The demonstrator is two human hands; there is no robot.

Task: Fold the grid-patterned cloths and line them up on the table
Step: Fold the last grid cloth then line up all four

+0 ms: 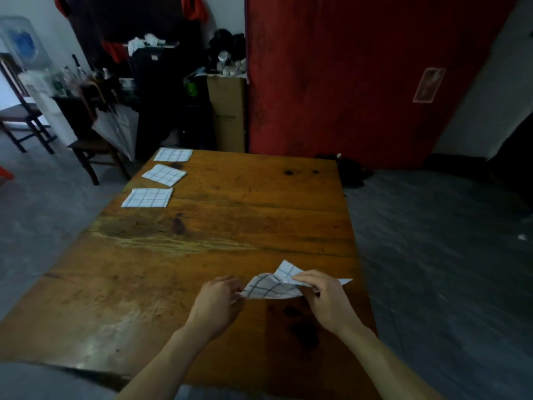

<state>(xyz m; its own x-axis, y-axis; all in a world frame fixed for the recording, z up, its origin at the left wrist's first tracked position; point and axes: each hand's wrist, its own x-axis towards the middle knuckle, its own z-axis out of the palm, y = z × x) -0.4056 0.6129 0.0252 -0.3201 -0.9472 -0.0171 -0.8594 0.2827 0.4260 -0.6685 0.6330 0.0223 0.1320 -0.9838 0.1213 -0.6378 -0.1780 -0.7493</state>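
Left hand [220,298] pinches the left corner of the loose grid cloth [269,287], fingers curled shut on the fabric edge. Right hand [323,293] grips the right side of the same cloth, fingers closed over bunched fabric, so both hands hold one piece between them. The cloth is crumpled and only partly opened, with one flap sticking up at the far side and a corner poking out past the right hand; it sits low over the near right part of the wooden table [245,226], and whether it touches the wood cannot be told. Holding opposite ends probably serves to stretch it flat before a fold, so this reads as the start of folding. Well apart, along the far left edge of the table, three cloths already lie folded in a column: near folded cloth [147,197], middle folded cloth [164,174], which sits slightly rotated, and far folded cloth [173,154]. That column likely marks where the held one goes next.
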